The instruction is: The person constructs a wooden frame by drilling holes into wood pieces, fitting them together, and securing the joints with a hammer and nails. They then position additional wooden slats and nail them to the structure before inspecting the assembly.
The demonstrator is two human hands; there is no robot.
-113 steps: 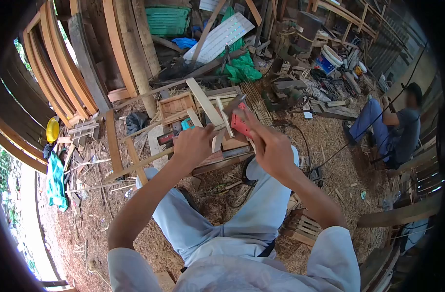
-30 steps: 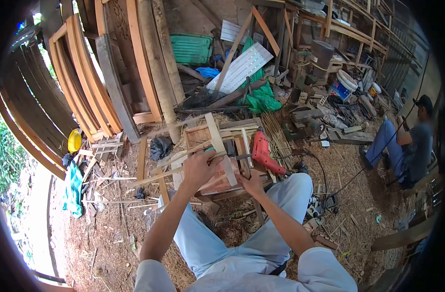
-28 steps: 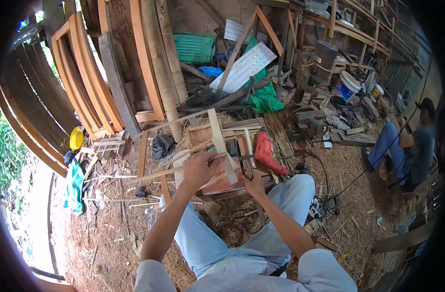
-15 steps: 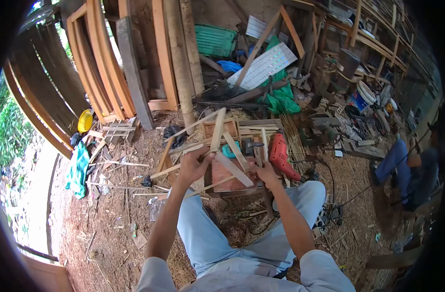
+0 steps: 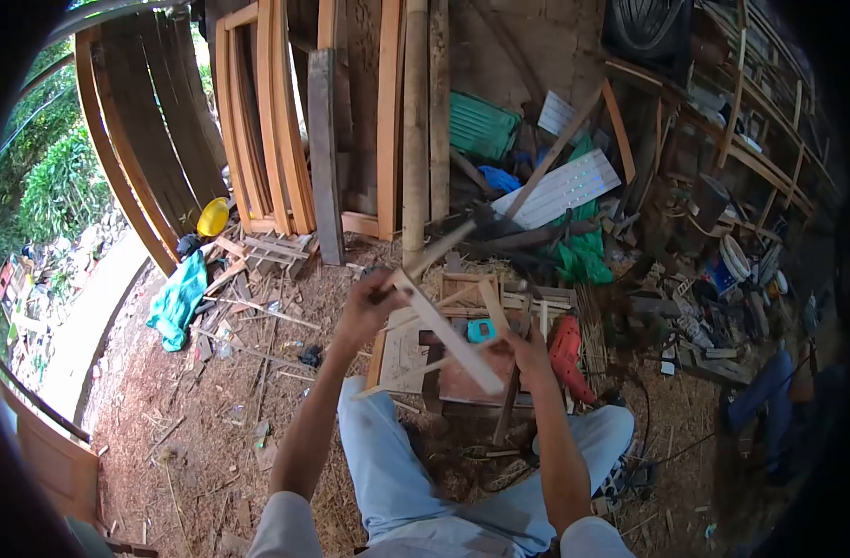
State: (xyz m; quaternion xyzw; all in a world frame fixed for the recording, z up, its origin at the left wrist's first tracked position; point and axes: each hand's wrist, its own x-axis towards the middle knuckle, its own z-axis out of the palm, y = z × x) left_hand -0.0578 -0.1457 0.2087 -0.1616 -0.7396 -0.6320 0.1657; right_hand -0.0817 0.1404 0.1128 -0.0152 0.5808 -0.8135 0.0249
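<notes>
Greenery [image 5: 67,181] shows beyond the opening on the left, and nearer lies a teal cloth [image 5: 177,302], with a yellow rounded object [image 5: 213,217] just above it. Brown wooden frames [image 5: 281,121] lean upright at the far left side. The left hand [image 5: 362,316] is nearly closed, its fingers curled around the meeting ends of pale wooden strips [image 5: 451,338], which it holds raised and tilted over the near side of a low reddish wooden surface [image 5: 462,379]. A turquoise tape measure [image 5: 481,330] sits at the far side of that surface, just behind the strips. To the right, the right hand [image 5: 531,355] is mostly closed around a dark hammer [image 5: 507,409], its fingers also meeting the strips; blur hides whether it grips them too. Just right of this hand lies a red drill [image 5: 567,359]. Farther right sits a person in blue trousers [image 5: 767,398], well apart from both hands.
</notes>
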